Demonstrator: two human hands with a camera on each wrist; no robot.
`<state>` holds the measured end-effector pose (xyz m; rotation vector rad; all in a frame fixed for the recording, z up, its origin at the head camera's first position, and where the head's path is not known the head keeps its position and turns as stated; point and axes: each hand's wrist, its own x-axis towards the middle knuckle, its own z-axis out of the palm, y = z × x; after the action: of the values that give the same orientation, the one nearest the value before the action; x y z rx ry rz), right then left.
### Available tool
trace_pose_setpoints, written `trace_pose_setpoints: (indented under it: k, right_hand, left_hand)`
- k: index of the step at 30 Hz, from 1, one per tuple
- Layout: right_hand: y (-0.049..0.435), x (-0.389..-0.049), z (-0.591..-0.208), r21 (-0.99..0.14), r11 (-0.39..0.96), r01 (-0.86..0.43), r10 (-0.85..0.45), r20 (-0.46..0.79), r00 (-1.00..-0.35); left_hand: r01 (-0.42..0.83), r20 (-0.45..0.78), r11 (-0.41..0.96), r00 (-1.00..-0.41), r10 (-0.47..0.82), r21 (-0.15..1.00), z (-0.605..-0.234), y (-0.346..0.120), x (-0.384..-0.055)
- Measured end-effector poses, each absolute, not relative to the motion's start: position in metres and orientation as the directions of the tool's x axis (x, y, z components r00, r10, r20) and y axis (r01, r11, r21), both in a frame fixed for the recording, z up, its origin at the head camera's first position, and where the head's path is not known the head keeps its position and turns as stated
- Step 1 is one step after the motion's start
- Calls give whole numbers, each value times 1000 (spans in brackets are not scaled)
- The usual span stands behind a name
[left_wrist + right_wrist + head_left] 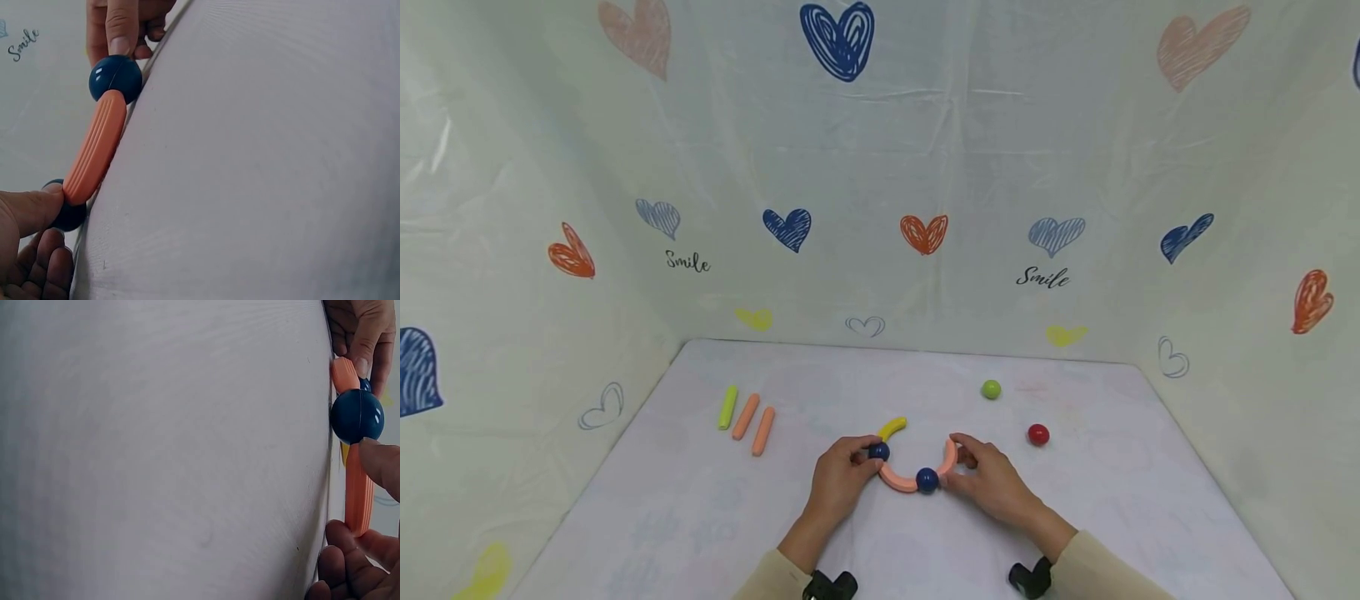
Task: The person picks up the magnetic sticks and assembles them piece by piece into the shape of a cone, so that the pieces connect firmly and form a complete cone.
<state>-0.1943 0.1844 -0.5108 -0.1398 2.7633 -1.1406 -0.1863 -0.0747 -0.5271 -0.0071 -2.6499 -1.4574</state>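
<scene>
On the white table a chain of curved toy pieces makes an open arc. It runs from a yellow curved rod (892,428) through a dark blue ball (878,451), a curved orange rod (95,149) and a second blue ball (357,416) to another curved orange rod (359,490). My left hand (837,477) pinches the left blue ball, its thumb also by the end of the orange rod. With thumb and fingers my right hand (992,483) grips the right orange rod lengthwise, the thumb close to the second ball.
Toward the left of the table (647,500) lie a light green rod (727,407) and two straight orange rods (746,417). A green ball (992,389) and a red ball (1038,434) sit beyond my right hand. A heart-printed sheet (970,167) hangs around the back and sides.
</scene>
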Motion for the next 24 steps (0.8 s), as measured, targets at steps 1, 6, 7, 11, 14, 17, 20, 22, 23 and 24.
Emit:
trace_pose_setpoints:
  k: [1, 6, 7, 11, 14, 17, 20, 22, 23, 24]
  right_hand:
    - [184, -194, -511, -705, 709, -31, -144, -102, -984]
    - [184, -195, -510, -691, 722, -44, -155, -99, -983]
    - [184, -196, -510, -687, 725, -47, -157, -99, -983]
    - [185, -196, -510, -674, 737, -55, -167, -103, -980]
    - [186, -196, -510, -671, 739, -63, -176, -102, -979]
    - [187, -195, -510, -676, 734, -71, -182, -95, -979]
    - [187, -195, -510, -682, 728, -74, -182, -88, -979]
    - [187, -195, -511, -682, 727, -74, -181, -87, -980]
    - [187, -195, -511, -681, 729, -77, -182, -84, -980]
    - [187, -195, -511, -681, 729, -76, -180, -83, -980]
  left_hand:
    - [62, 106, 538, -993, -50, 841, -527, -75, -186]
    - [76, 117, 542, -992, -41, 837, -527, -75, -185]
    - [77, 117, 543, -992, -39, 836, -526, -75, -185]
    - [77, 114, 551, -993, -32, 831, -526, -74, -184]
    - [68, 99, 553, -995, -25, 830, -525, -75, -185]
    - [65, 85, 555, -996, -9, 829, -525, -75, -185]
    - [68, 73, 556, -997, 12, 828, -524, -76, -186]
    - [72, 70, 557, -997, 25, 827, -523, -77, -185]
    - [73, 68, 556, -997, 31, 828, -522, -77, -185]
    - [76, 67, 556, -997, 35, 828, -522, -78, -185]
